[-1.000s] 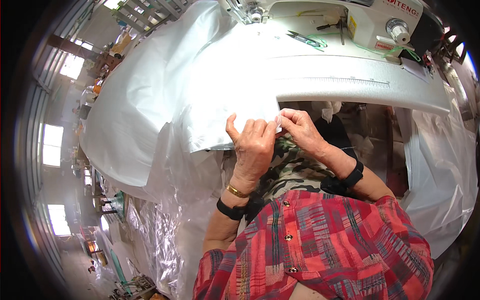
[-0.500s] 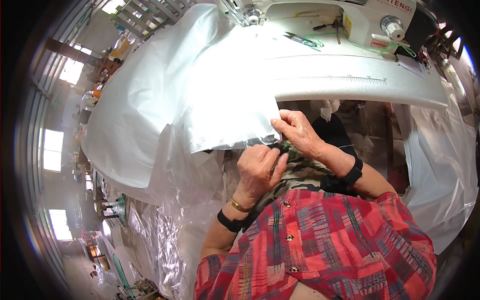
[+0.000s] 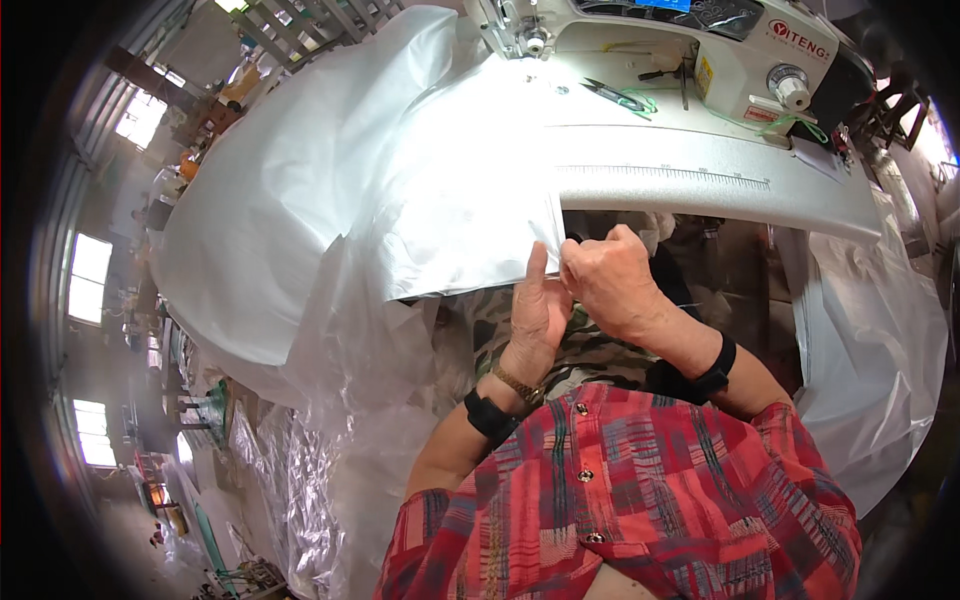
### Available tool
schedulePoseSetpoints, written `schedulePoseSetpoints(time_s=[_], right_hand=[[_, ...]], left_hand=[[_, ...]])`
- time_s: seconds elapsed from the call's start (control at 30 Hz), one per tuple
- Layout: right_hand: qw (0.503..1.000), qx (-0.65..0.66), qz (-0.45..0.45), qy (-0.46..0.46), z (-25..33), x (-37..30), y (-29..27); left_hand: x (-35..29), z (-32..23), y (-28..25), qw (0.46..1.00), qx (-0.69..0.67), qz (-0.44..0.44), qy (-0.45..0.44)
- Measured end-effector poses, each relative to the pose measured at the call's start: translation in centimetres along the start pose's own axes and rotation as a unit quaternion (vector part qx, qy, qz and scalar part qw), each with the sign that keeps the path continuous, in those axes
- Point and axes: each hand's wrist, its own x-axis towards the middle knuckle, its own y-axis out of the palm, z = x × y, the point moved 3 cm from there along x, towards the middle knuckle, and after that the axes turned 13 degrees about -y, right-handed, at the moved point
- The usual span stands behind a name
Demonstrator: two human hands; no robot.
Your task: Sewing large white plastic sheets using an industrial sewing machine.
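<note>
A white plastic sheet lies over the front of the sewing machine bed, brightly lit, its near edge hanging above my lap. My left hand grips that edge close to its right corner, with one digit extended on top of the sheet and the others curled below. My right hand is closed at the same corner, fingers bent and touching the left hand. The fingertips of both hands are partly hidden where they meet the sheet.
The sewing machine stands at the far side. Thread snips with green cord and a small screwdriver lie on its bed. More white sheeting spreads left, and clear plastic film hangs below. Further plastic sheets hang at right.
My left hand has risen and turned, its digit now upright on the sheet edge. The right hand has shifted slightly right and curled its fingers more. The whole view has shifted slightly.
</note>
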Motion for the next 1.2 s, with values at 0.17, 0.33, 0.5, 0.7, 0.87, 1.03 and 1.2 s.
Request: schedulePoseSetpoints(time_s=[0.17,0.33,0.5,0.7,0.87,1.03,1.2], right_hand=[[0.989,-0.091,0.048,-0.109,0.5,1.1,-0.3],[0.973,-0.080,0.054,-0.208,-1.0,1.0,0.3],[0.978,0.180,0.088,0.064,-4.4,1.5,0.0],[0.801,0.559,0.006,0.215,-5.4,1.5,5.3],[0.794,0.559,0.033,0.237,-5.6,1.8,4.2],[0.694,0.674,-0.007,0.252,-4.6,1.9,4.8],[0.722,0.649,-0.002,0.239,-3.6,2.6,4.0]], left_hand=[[0.0,-1.2,1.3,0.992,0.051,-0.108,0.046],[-0.1,-1.4,-0.4,0.983,0.096,-0.152,0.040],[-1.4,-1.9,-0.1,0.981,0.126,-0.140,0.048],[-3.0,-1.2,1.6,0.961,0.227,0.073,-0.142],[-8.4,-2.2,9.3,0.625,0.744,0.150,0.183],[-5.5,-5.9,6.2,0.337,0.817,0.011,0.469],[-4.4,-7.5,4.4,0.331,0.785,0.027,0.522]])
